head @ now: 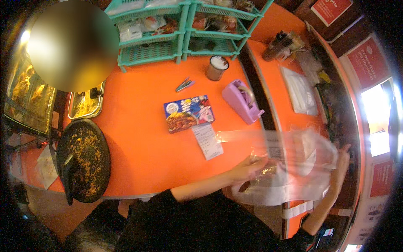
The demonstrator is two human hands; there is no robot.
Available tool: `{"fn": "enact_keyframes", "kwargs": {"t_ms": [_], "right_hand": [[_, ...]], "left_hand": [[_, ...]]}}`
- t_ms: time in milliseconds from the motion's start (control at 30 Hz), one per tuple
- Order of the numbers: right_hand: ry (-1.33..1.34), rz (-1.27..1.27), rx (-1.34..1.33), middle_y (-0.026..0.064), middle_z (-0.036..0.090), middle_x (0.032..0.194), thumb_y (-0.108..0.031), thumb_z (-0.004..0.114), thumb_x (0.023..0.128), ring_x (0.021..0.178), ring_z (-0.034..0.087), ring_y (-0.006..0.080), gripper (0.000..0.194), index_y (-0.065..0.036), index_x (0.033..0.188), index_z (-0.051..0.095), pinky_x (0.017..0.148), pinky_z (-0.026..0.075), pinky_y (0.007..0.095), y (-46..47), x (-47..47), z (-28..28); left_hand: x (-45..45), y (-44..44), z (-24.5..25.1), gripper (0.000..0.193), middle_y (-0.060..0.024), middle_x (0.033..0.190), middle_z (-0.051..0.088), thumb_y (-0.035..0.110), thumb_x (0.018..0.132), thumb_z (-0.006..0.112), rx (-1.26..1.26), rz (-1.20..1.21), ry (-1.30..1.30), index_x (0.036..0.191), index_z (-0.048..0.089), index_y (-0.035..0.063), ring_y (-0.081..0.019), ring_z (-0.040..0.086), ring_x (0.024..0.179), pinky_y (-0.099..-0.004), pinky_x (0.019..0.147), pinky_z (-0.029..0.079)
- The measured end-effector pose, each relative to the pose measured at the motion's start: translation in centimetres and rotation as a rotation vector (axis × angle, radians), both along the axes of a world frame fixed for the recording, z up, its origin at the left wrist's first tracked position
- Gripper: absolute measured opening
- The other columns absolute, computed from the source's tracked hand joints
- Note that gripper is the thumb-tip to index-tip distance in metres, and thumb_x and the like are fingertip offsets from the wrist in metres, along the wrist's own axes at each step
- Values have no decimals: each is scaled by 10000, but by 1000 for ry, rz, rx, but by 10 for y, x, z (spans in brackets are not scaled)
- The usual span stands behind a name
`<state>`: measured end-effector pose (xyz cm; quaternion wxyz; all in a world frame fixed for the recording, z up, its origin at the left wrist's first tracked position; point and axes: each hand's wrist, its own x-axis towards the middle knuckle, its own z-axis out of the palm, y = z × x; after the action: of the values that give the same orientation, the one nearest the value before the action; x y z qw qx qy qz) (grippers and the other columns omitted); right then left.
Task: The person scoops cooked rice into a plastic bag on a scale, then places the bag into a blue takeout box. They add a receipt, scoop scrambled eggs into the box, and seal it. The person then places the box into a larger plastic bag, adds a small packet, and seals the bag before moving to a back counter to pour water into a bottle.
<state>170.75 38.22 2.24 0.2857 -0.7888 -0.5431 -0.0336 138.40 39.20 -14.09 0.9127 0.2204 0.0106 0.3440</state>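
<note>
A clear plastic bag (308,170), blurred by motion, spreads between my hands over the right side of the orange tabletop (141,151). My left hand (248,168) grips its near side, where shiny creases show. At the bag's far right edge is my right hand (343,154); blur hides whether its fingers hold the plastic. Left of the bag, a printed paper slip (207,143) touches the lower edge of a blue cardboard food box (189,113). A purple tape dispenser (241,102) stands just beyond the bag.
A black stone mortar (104,163) with orange crumbs and a pestle (67,179) stands at left. Behind it are a metal food tray (100,108) and a glass display case (30,94). Teal plastic racks (148,55), a dark cup (215,74) and plastic packs (299,91) lie farther back.
</note>
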Motion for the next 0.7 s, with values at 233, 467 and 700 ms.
{"fn": "enact_keyframes", "kwargs": {"t_ms": [233,467,700], "right_hand": [[-78,63,236,178,479,841,-59,523,808,811,458,316,114,38,865,506,735,377,400,-34,-217,-143],[575,329,-185,142,538,764,-132,673,731,685,522,233,281,25,893,505,627,425,319,-81,-362,-226],[1120,320,-264,69,563,678,-124,539,846,591,535,168,114,-10,833,543,565,436,291,-58,-373,-221]], "left_hand": [[-82,-59,-79,242,-75,1049,566,146,894,468,-147,239,567,1083,541,11,-151,551,920,-278,807,466],[-136,-65,-125,238,-76,976,579,196,891,464,-484,288,341,1059,509,33,-181,559,876,-297,770,474],[-205,-80,-85,304,-64,975,549,165,815,585,-500,349,297,1068,482,33,-181,539,871,-307,747,469]]}}
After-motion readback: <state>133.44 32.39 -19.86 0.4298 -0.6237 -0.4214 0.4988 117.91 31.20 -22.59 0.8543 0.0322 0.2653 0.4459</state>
